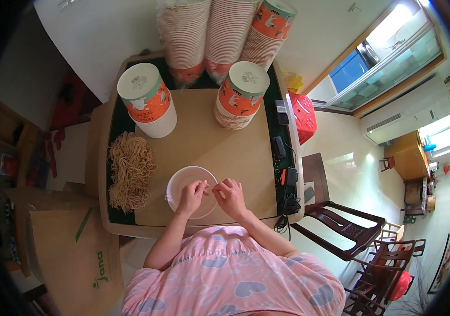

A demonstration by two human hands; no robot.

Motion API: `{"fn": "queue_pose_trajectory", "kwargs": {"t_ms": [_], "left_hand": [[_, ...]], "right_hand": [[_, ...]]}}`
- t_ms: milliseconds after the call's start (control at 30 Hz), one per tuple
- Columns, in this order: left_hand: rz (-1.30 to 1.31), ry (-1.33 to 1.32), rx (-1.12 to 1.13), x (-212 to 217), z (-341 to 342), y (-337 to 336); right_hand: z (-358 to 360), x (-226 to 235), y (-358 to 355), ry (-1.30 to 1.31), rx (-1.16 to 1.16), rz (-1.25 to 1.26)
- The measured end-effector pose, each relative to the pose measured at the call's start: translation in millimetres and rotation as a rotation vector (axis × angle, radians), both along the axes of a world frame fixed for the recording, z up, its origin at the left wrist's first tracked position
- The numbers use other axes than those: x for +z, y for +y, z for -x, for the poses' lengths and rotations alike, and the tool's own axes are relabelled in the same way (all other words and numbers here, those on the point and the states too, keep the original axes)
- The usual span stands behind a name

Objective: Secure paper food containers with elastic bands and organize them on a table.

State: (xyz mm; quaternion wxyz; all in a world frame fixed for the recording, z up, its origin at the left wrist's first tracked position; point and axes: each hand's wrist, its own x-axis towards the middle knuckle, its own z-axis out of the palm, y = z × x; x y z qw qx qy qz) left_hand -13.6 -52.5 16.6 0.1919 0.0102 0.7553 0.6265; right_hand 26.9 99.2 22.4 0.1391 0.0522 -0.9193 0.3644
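Tall cup stacks (228, 31) crowd the table's (204, 142) far edge; a knock could likely topple them. Dried noodles (130, 171) lie left. A white bowl (180, 181) sits at the near edge. Left hand (190, 196) and right hand (229, 194) meet over it, fingertips pinching something small, possibly a strand, which may slip.

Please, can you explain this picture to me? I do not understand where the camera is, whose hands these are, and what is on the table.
The camera sits on a person's head and looks down, so edges bend. The two bare hands are that person's own. The left hand and right hand meet above a white bowl, pinching something small; I cannot tell what. On the table lie dry noodles, left of the bowl, and stacks of paper cups farther back. A cardboard box stands lower left.
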Motion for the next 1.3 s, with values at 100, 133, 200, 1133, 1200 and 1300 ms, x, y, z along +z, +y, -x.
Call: {"fn": "queue_pose_trajectory", "kwargs": {"t_ms": [100,133,200,1133,1200,1300], "left_hand": [[-0.06,-0.1,0.012,-4,1,-3],[-0.059,-0.1,0.011,-4,1,-3],[-0.002,-0.03,-0.071,-5,1,-4],[0.428,0.576,-0.045,12,-8,-1],[0.479,0.476,-0.067,3,-6,-6],[0.331,0.557,-0.026,13,-8,4]], "right_hand": [[1,2,-1,-0.011,-0.006,0.004],[1,2,-1,-0.012,-0.01,0.005],[1,2,-1,-0.007,-0.013,0.0],[9,5,-3,0.034,0.043,0.033],[7,5,-9,0.037,0.108,0.055],[9,1,-6,0.019,0.037,0.065]]}}
